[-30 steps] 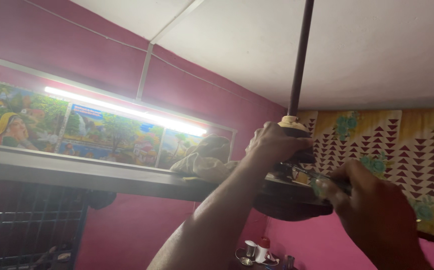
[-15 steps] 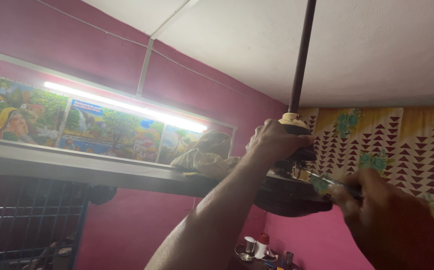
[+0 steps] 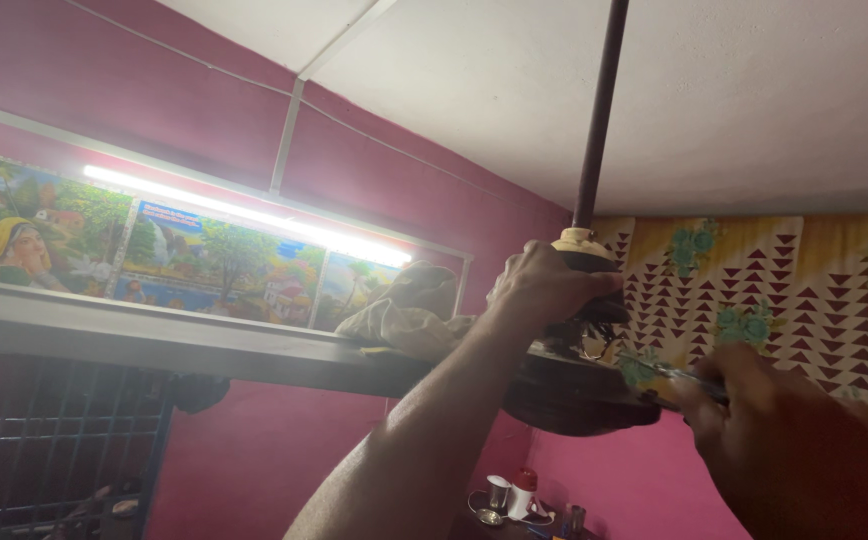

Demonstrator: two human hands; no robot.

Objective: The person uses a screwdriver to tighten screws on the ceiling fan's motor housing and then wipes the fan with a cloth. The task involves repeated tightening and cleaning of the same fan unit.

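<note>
Head view, looking upward toward the ceiling. A ceiling fan hangs from a dark downrod (image 3: 594,120) fixed into the white ceiling (image 3: 774,90).

The left hand (image 3: 544,285) reaches up and wraps over the top of the fan's motor housing (image 3: 574,385), just under the pale cup at the foot of the rod. Fingers curled closed around the upper hub; the grip looks meant to steady the fan so that it does not swing or turn while the other hand works.

The right hand (image 3: 784,440) is lower and nearer the camera, partly blurred. Its fingers are closed on a thin metal tool (image 3: 679,375), likely a screwdriver or pliers; which one cannot be told. The tip points in at the side of the housing, close beside the wiring and fittings under the left hand. Contact between tip and fan is not resolvable.

One fan blade (image 3: 154,340) extends left from the housing, seen edge-on as a long dark bar. A crumpled cloth (image 3: 404,310) lies on top of it near the hub.

Surroundings: magenta wall, a lit tube light (image 3: 244,215) above a row of painted landscape posters (image 3: 134,250), a patterned yellow curtain (image 3: 814,290) to the right, a metal window grille (image 3: 54,460) lower left, and small cups on a shelf (image 3: 509,495) far below.
</note>
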